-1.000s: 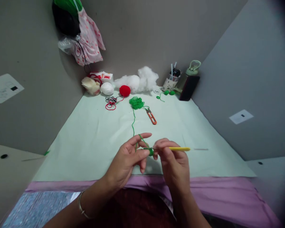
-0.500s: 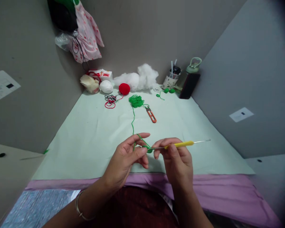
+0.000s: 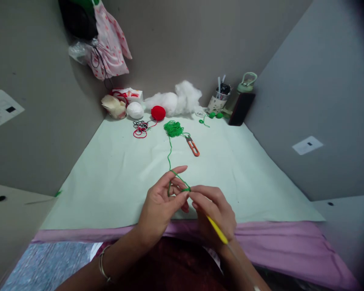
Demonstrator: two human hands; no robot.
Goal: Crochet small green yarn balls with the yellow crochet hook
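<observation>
Above the near part of the table, my left hand (image 3: pixel 161 205) pinches a small green crochet piece (image 3: pixel 186 189) between thumb and fingers. Green yarn (image 3: pixel 169 155) runs from a loose green hank (image 3: pixel 173 128) over the raised left index finger to the piece. My right hand (image 3: pixel 217 211) is closed around a crochet hook (image 3: pixel 217 229) with a yellow handle, its metal rear end slanting down over my right wrist. The right fingertips touch the green piece, and the hook's working tip is hidden there.
Orange thread snips (image 3: pixel 192 146) lie beside the hank. Along the back are a red yarn ball (image 3: pixel 158 113), a white ball (image 3: pixel 135 110), white stuffing (image 3: pixel 186 97), small green balls (image 3: pixel 215 115), a pen cup (image 3: pixel 218 101), a bottle (image 3: pixel 246 84) and a dark phone (image 3: pixel 242 109). Grey partitions enclose the table.
My right hand has turned and moved left, bringing its fingertips onto the green piece. The hook's yellow handle has swung from pointing right to pointing down toward my wrist.
</observation>
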